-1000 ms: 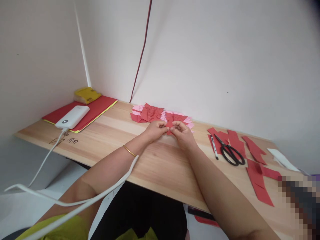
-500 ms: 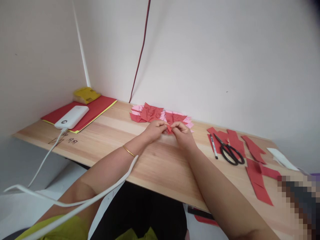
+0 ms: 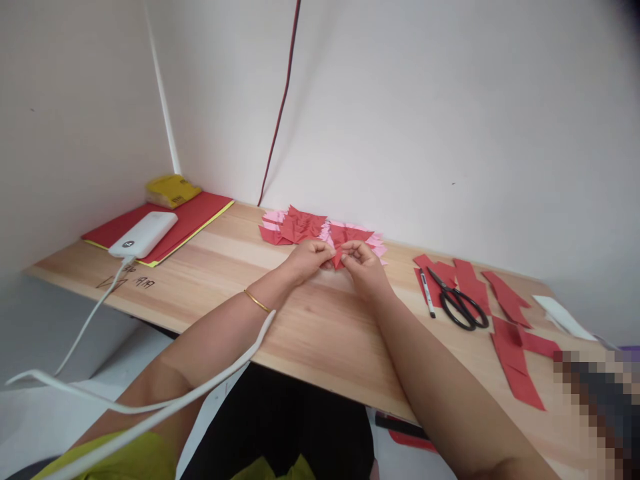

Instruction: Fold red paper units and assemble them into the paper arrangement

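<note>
Between my two hands is a small folded piece of red paper, its pointed end toward me. My left hand pinches its left side between thumb and fingers. On the other side my right hand is closed on it, thumb against the paper. Just beyond my fingers lie folded red paper pieces in a stacked row, with pink folded paper pieces beside and behind them. My hands partly hide the nearest of these.
At right lie black-handled scissors, a marker pen and several red paper strips. On the left, a white power bank rests on red sheets near a yellow packet. A white cable crosses my left forearm.
My fingers have shifted slightly on the red paper, and more of its pointed shape now shows between them. The things on the table look unmoved.
</note>
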`<state>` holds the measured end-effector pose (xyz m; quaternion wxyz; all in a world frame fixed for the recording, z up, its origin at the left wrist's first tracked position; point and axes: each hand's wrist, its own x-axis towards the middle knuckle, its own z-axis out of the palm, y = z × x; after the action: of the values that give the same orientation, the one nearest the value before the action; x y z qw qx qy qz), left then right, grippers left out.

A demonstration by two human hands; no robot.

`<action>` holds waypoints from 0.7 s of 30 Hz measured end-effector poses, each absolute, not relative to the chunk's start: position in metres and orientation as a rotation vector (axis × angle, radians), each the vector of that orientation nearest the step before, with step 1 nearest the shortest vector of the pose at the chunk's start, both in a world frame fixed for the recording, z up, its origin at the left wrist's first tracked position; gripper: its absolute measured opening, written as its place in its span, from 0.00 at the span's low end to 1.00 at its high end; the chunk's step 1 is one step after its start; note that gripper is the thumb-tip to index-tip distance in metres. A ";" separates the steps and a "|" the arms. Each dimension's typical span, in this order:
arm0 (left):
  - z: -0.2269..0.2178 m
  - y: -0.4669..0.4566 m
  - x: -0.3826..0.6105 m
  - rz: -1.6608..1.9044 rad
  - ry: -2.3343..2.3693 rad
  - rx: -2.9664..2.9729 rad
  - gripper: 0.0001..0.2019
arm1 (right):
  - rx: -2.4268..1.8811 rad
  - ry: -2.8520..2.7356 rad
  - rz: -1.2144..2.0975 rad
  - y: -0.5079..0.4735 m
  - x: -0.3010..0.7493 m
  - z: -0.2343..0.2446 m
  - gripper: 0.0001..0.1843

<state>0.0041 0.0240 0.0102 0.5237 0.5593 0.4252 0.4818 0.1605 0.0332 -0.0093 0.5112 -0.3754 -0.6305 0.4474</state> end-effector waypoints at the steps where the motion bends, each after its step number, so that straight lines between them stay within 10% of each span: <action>1: 0.010 0.024 0.004 1.156 1.004 1.330 0.08 | -0.879 -1.483 1.123 0.034 0.161 -0.011 0.14; 21: 0.007 0.025 0.005 1.089 0.988 1.386 0.08 | -1.093 -1.703 0.864 0.028 0.162 -0.001 0.10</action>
<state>0.0051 0.0252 0.0070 0.5317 0.5808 0.4143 0.4564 0.1617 0.0278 -0.0011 0.4534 -0.4427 -0.6899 0.3501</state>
